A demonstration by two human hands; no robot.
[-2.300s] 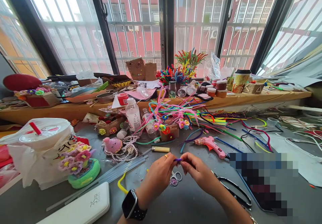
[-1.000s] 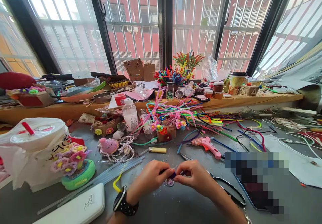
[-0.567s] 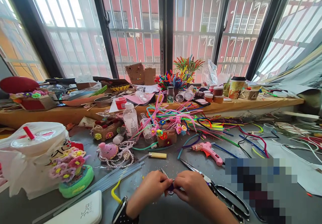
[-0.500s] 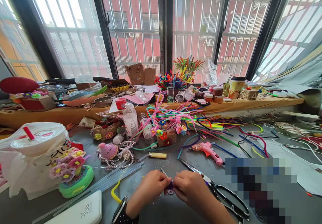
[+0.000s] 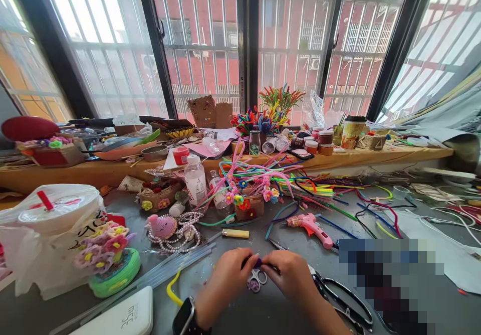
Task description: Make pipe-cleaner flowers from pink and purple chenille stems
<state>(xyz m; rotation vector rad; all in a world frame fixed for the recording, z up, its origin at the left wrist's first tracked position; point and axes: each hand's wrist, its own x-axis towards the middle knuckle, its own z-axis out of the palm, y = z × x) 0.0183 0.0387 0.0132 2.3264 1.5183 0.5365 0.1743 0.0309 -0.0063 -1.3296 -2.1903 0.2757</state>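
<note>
My left hand [image 5: 227,279] and my right hand [image 5: 291,276] meet low in the middle of the grey table, fingertips pinched together on a small purple pipe-cleaner piece [image 5: 257,263]. A black smartwatch [image 5: 187,319] sits on my left wrist. Small scissors [image 5: 255,279] lie on the table just beneath the fingers. Large black-handled scissors [image 5: 340,297] lie to the right of my right hand. A pink glue gun [image 5: 311,224] and a yellow lighter [image 5: 235,233] rest a little farther back.
A heap of coloured pipe cleaners [image 5: 300,182] fills the table's middle. At the left stand a bagged drink cup [image 5: 56,214], a green-based flower craft [image 5: 110,260], a white power bank [image 5: 124,317] and clear glue sticks [image 5: 169,265]. A wooden sill [image 5: 376,149] holds jars and cups.
Both hands stayed joined on the purple piece, working it with small finger movements. The view tilted, so the hands sit lower in frame than 2.3 s ago; the small scissors show again below them.
</note>
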